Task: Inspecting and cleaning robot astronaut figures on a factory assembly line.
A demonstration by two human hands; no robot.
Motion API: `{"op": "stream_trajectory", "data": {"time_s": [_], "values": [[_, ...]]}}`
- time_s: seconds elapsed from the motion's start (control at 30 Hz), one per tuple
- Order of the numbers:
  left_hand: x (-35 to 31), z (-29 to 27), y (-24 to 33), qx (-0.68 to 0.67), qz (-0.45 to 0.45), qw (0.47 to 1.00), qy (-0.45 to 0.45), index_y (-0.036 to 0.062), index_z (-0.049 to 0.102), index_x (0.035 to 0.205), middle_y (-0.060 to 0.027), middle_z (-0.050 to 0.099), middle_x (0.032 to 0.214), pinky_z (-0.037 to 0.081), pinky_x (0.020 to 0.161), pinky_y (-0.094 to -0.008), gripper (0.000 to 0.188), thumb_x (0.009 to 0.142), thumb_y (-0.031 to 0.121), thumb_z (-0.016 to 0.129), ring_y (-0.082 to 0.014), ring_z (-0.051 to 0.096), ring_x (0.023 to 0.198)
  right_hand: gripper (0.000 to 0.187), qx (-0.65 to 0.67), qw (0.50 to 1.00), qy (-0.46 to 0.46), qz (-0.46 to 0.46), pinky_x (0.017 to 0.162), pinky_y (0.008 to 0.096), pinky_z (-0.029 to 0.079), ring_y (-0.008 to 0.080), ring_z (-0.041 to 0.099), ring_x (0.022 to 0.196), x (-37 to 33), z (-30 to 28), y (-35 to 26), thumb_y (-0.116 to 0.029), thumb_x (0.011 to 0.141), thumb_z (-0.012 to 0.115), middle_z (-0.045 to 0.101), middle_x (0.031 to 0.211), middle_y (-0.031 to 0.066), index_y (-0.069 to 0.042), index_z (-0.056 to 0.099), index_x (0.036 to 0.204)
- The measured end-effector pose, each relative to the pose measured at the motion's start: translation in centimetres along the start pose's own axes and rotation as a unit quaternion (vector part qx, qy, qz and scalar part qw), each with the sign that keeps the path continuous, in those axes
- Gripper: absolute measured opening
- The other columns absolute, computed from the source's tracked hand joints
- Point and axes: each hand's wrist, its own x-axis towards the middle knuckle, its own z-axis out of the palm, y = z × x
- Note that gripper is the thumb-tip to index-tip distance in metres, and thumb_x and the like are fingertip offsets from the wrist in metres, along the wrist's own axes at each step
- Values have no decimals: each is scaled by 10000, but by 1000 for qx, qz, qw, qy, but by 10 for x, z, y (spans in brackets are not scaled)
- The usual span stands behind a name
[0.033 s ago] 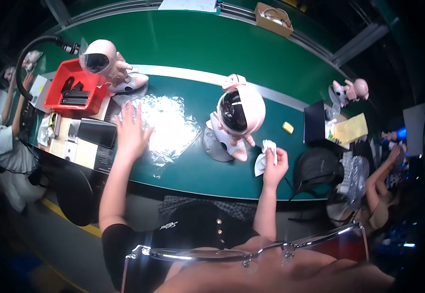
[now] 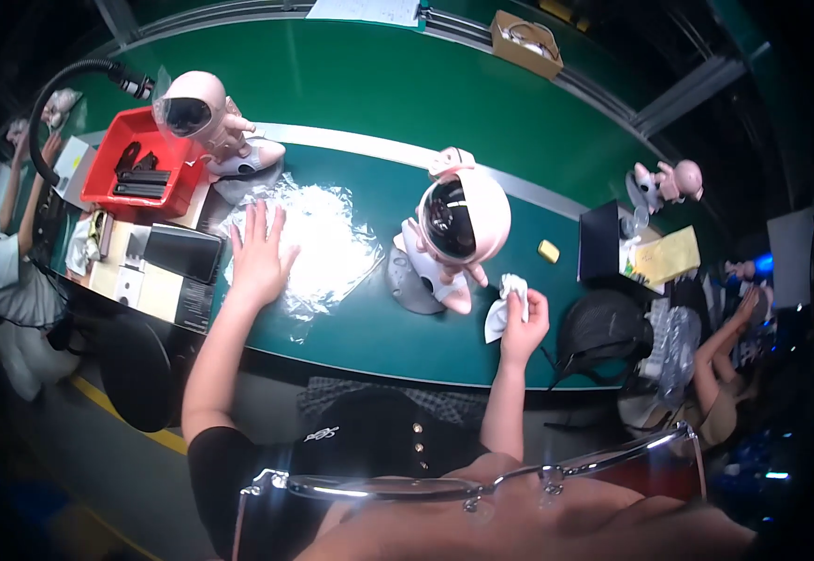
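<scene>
My left hand (image 2: 262,260) is spread with fingers apart over the left part of a crumpled clear plastic sheet (image 2: 327,248), which glares under the light. A white cloth (image 2: 500,318) is pinched in the fingers of my right hand (image 2: 525,327), near the table's front edge. Between my hands, closer to the right one, stands a pale pink astronaut figure (image 2: 493,217) with a shiny black visor, on a grey and white base (image 2: 411,280). Neither hand visibly grips it. A similar figure (image 2: 203,93) stands at the far left, with clear film by its visor.
A red bin (image 2: 98,187) with black parts stands left, beneath a black flexible hose (image 2: 47,98). A yellow block (image 2: 548,251) lies right of the nearer figure. A black bag (image 2: 608,327) and dark box (image 2: 599,245) stand at right. Other people work at both sides.
My left hand has shifted slightly right over the plastic sheet. The right hand keeps its hold on the cloth; the rest of the view moves only a little.
</scene>
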Motion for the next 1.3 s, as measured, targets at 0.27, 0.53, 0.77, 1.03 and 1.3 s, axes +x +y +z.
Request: {"op": "stream_trajectory", "data": {"time_s": [0.27, 0.53, 0.77, 1.03, 1.3], "values": [[-6, -18, -15, -182, 132, 902, 368, -47, 485, 1212, -242, 443, 1289, 246, 1049, -531, 467, 872, 274, 487, -410, 394, 1241, 178, -19, 999, 27, -1, 745, 243, 465, 122, 572, 845, 2, 9, 0, -59, 874, 592, 605, 944, 71, 42, 550, 1015], [-19, -13, -17, -192, 181, 854, 448, -40, 487, 1141, -253, 473, 1187, 431, 895, -470, 455, 930, 349, 378, -400, 510, 1064, 206, -88, 993, 66, -39, 786, 245, 453, 117, 565, 870, 6, -4, 16, -78, 907, 540, 590, 979, 72, 40, 516, 1074], [-27, -19, 8, -281, 162, 849, 417, -35, 423, 1214, -243, 510, 1152, 438, 906, -409, 503, 752, 34, 609, -369, 540, 1034, 219, -84, 994, 62, -14, 763, 234, 458, 108, 572, 847, 6, 2, 11, -72, 894, 573, 610, 966, 65, 54, 555, 1071], [-33, -15, 139, -516, 127, 847, 33, -25, 311, 1359, -226, 343, 1361, 334, 1024, -411, 783, 729, 180, 729, -365, 372, 1264, 243, 60, 994, -69, -56, 775, 236, 461, 118, 591, 868, 30, 36, -28, -28, 888, 565, 617, 1002, 79, 63, 549, 1113], [3, -15, 193, -575, 90, 798, 157, -31, 312, 1334, -205, 397, 1288, 412, 959, -390, 927, 629, 279, 827, -327, 470, 1164, 294, 115, 958, -256, -54, 920, 285, 424, 203, 537, 1107, 49, 62, -66, -20, 883, 533, 544, 1241, 151, 61, 568, 1164]]}}
